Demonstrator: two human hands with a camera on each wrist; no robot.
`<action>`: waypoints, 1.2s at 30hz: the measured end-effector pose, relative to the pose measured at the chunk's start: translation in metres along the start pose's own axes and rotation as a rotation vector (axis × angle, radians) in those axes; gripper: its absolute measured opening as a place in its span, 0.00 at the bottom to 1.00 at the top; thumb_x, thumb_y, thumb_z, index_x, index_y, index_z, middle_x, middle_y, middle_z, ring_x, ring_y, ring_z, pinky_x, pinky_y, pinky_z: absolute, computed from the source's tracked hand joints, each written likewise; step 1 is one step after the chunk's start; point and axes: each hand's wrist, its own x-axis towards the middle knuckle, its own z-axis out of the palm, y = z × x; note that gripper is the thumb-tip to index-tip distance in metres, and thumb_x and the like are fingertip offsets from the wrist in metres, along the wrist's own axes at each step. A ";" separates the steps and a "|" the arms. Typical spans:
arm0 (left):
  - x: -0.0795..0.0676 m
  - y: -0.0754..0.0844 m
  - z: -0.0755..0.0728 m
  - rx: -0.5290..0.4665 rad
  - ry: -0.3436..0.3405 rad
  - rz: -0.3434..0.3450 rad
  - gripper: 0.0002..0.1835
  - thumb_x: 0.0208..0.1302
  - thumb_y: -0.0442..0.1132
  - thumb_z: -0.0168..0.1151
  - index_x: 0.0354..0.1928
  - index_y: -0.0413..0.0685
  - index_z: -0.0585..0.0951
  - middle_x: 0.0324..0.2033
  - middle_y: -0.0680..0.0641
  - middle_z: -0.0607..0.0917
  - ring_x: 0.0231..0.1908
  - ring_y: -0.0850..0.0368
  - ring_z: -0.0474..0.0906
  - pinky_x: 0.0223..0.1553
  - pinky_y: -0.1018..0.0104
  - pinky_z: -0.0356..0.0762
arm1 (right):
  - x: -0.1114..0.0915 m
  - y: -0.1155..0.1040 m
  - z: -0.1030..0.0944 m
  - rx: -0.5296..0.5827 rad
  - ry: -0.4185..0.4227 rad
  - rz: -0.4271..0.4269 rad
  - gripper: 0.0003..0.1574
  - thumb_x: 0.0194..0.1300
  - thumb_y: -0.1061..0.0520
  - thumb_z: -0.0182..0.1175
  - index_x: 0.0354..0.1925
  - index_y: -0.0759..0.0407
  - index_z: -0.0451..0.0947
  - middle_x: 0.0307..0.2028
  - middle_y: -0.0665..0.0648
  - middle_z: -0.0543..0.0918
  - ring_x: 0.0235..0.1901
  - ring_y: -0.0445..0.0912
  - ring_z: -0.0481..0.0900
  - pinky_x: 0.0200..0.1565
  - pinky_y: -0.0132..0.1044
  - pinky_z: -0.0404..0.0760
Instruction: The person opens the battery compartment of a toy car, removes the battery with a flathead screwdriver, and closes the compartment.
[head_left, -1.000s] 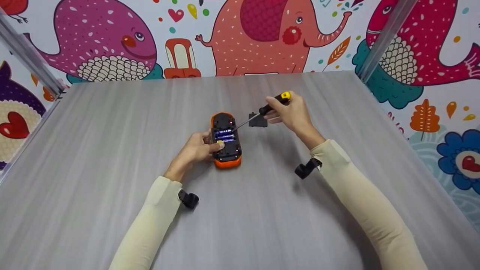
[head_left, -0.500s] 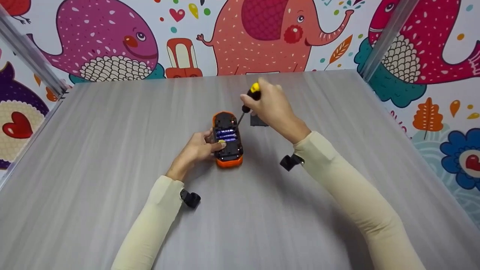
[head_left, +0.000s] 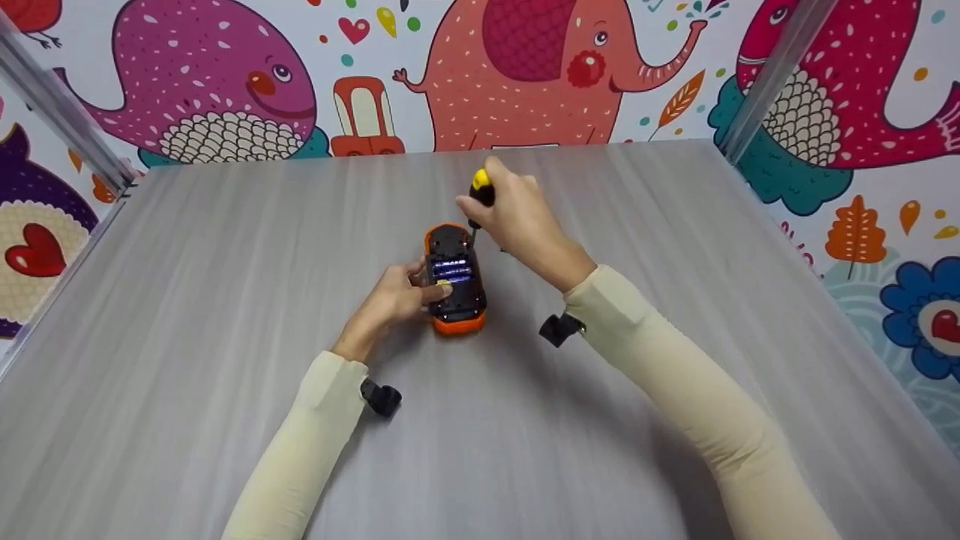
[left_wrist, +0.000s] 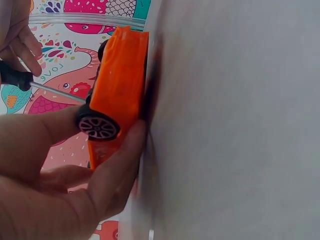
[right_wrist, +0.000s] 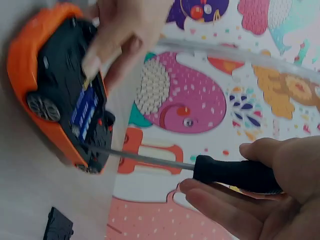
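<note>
Toy car [head_left: 466,296], orange body, black underside and wheels: one, turned underside up, low over the middle of the desk [head_left: 225,270]; whether it rests there cannot be told. Batteries [head_left: 452,268], blue-purple: seated side by side in the exposed compartment of that underside. Left hand [head_left: 394,295]: fingers pinching the car from its left side, thumb over the underside near the batteries, other fingers round the body. Screwdriver [right_wrist: 210,167], black and yellow handle, metal shaft: one, its tip at the underside beside the compartment, near a wheel; seating of the tip not discernible. Right hand [head_left: 517,214]: thumb and fingers gripping the handle. Cover [right_wrist: 58,225], black, small, flat: one, apart from the car, lying on the desk beyond the right hand, largely hidden in the head view. Wrist cameras [head_left: 381,397], black: two, one at each pale sleeve [head_left: 296,442]. Backdrop: printed panel with coral elephant [head_left: 517,105] and purple whale [head_left: 210,71].
</note>
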 end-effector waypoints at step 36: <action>0.000 -0.001 0.000 -0.046 -0.023 0.016 0.39 0.67 0.32 0.63 0.77 0.42 0.58 0.61 0.32 0.79 0.46 0.51 0.85 0.45 0.56 0.87 | 0.005 0.038 -0.004 0.245 0.016 0.032 0.25 0.66 0.50 0.67 0.53 0.57 0.68 0.46 0.62 0.81 0.43 0.52 0.86 0.43 0.41 0.89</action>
